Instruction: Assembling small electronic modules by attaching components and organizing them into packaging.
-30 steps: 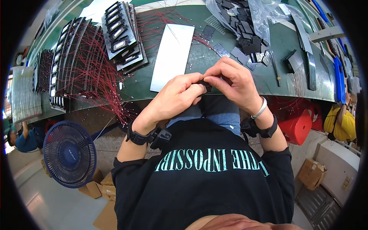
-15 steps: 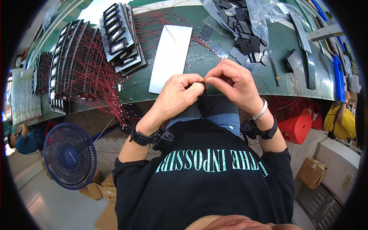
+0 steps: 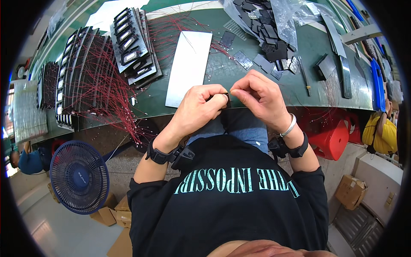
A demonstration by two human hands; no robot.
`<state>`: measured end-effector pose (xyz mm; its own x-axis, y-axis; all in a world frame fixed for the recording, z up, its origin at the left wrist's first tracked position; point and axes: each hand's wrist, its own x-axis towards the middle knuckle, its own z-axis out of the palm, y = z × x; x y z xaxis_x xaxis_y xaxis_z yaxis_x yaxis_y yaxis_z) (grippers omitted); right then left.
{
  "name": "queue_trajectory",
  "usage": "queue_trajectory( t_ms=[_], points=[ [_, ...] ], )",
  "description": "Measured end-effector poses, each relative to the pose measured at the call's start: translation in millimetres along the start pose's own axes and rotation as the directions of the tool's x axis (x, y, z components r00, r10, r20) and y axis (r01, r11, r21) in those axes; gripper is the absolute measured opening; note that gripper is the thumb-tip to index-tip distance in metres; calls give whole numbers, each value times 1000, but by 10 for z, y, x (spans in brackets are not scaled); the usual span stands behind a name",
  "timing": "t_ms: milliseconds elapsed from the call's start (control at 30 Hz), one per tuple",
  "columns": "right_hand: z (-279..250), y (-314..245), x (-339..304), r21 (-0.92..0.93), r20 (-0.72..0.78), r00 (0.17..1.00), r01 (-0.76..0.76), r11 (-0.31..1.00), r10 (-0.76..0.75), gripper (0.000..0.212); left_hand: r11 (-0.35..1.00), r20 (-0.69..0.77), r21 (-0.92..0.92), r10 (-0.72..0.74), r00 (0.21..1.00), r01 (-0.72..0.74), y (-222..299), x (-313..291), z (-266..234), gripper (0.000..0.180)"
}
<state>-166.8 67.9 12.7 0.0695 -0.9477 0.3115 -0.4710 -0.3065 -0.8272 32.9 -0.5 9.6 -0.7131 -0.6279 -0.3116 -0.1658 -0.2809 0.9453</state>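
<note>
My left hand [image 3: 200, 105] is closed around a small black piece [image 3: 228, 101], gripped between thumb and curled forefinger at the table's near edge. Most of that piece is hidden by the fingers. Just to its right, my right hand [image 3: 262, 96] pinches thumb and forefinger together; whatever lies between those tips is too small to make out. Beyond the left hand, a white rectangular plate [image 3: 188, 68] lies on the green table [image 3: 158, 96].
Stacked black strips [image 3: 85, 68] and panels with black-framed parts [image 3: 128, 43] stand at left, trailing thin red wires [image 3: 122, 105]. Black flat pieces [image 3: 269, 32] spill from a clear bag [image 3: 284, 25] at the far right. A blue fan [image 3: 79, 177] and red stool [image 3: 329, 139] flank me.
The view has shifted slightly. Both hands keep almost the same pose, with the right fingertips still beside the left ones.
</note>
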Motion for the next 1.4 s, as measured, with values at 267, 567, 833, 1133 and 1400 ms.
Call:
queue_trajectory(
  t_ms=[267, 567, 833, 1133, 1400],
  points=[
    [-136, -143, -44, 197, 43, 973, -232, 953, 228, 8, 901, -83, 400, 217, 973, -167, 140, -30, 90, 16],
    [-331, -133, -323, 555, 160, 841, -510, 657, 518, 10, 559, 230, 687, 439, 869, -464, 469, 81, 145, 8],
    [-782, 167, -657, 798, -195, 747, -256, 546, 636, 13, -128, 422, 883, 639, 644, -452, 353, 851, 78, 6],
    [-733, 298, -689, 887, -250, 737, -85, 454, 627, 14, -506, 634, 736, 279, 722, -450, 370, 1058, 205, 6],
    [-684, 269, -636, 904, -236, 776, -44, 424, 584, 16, -619, 668, 683, 313, 675, -388, 306, 1114, 301, 3]
  ],
)
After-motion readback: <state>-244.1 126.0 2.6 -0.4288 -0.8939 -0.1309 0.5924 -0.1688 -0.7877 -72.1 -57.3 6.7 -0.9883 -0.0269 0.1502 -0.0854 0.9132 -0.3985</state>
